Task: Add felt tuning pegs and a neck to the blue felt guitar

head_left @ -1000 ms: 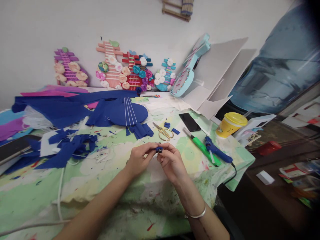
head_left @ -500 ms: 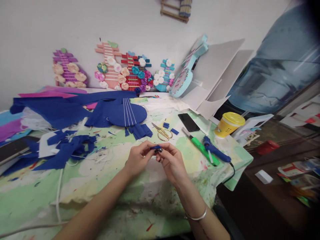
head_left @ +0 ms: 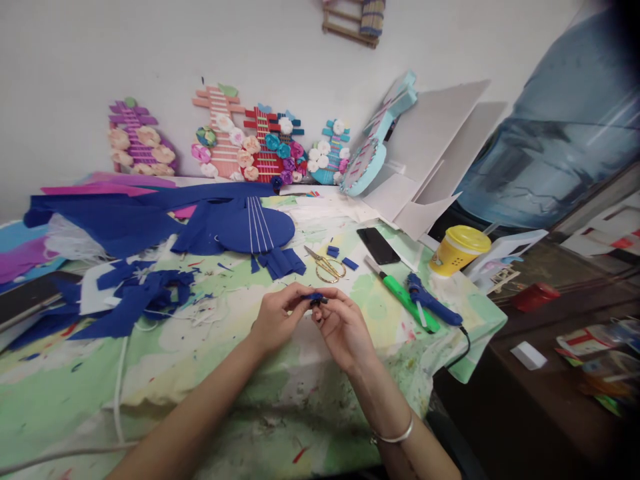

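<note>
A small piece of dark blue paper is pinched between the fingertips of my left hand and my right hand, just above the table's front half. Fingers cover most of it, so its exact shape is hidden. Just beyond my hands lie gold-handled scissors, partly open. Beside them are a few small blue pieces. Further back rests a blue guitar-like shape with white strings and a stack of blue strips at its near edge.
To the right lie a green utility knife, a blue glue gun with its cord, a black phone and a yellow cup. Blue scraps cover the left. Decorated guitars lean on the wall.
My fingers have shifted slightly on the blue paper, with the right fingertips turning a little. Both hands stay in the same place, and the view has moved very slightly.
</note>
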Tool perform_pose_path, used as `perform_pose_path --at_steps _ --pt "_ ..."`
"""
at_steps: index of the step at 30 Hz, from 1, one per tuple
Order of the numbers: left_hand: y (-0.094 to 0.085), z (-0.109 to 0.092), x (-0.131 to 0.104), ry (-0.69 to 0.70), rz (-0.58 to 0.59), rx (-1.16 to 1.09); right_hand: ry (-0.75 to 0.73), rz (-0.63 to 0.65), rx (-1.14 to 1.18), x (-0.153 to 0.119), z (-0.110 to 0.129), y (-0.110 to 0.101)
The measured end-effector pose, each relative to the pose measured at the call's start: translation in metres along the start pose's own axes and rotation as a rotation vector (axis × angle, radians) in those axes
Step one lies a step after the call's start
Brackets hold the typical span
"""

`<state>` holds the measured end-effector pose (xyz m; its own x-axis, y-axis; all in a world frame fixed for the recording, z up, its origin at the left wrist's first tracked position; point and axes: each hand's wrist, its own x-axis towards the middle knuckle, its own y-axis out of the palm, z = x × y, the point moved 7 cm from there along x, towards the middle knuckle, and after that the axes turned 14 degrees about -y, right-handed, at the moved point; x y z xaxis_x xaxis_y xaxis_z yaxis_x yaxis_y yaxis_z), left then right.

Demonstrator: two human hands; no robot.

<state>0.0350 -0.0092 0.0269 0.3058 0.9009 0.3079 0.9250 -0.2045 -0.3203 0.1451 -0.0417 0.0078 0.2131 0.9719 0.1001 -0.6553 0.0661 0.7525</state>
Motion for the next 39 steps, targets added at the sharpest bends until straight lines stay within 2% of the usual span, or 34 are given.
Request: perform_pose_path --at_steps 5,10,17,24,33,39 --pt "0.002 0.001 0.001 -0.03 0.038 -0.044 -0.029 0.01 -0.048 0.0 0.003 0.002" --pt "0.0 -0.004 -0.002 0.075 -0.009 0.089 -0.031 -0.026 -0.038 -0.001 -0.001 0.001" --pt "0.0 -0.005 -0.002 0.084 -0.029 0.134 -0.069 0.007 -0.065 -0.001 -0.002 0.002" --pt "-0.002 -0.013 -0.004 0.192 -0.099 0.234 -0.046 -0.081 -0.052 0.0 -0.007 -0.001" --pt "-0.002 -0.006 -0.001 0.061 -0.061 0.127 -0.037 0.018 -0.023 0.0 -0.003 0.005" --pt "-0.003 -0.006 0.001 0.063 -0.058 0.2 -0.021 -0.064 -0.066 0.005 -0.01 0.002"
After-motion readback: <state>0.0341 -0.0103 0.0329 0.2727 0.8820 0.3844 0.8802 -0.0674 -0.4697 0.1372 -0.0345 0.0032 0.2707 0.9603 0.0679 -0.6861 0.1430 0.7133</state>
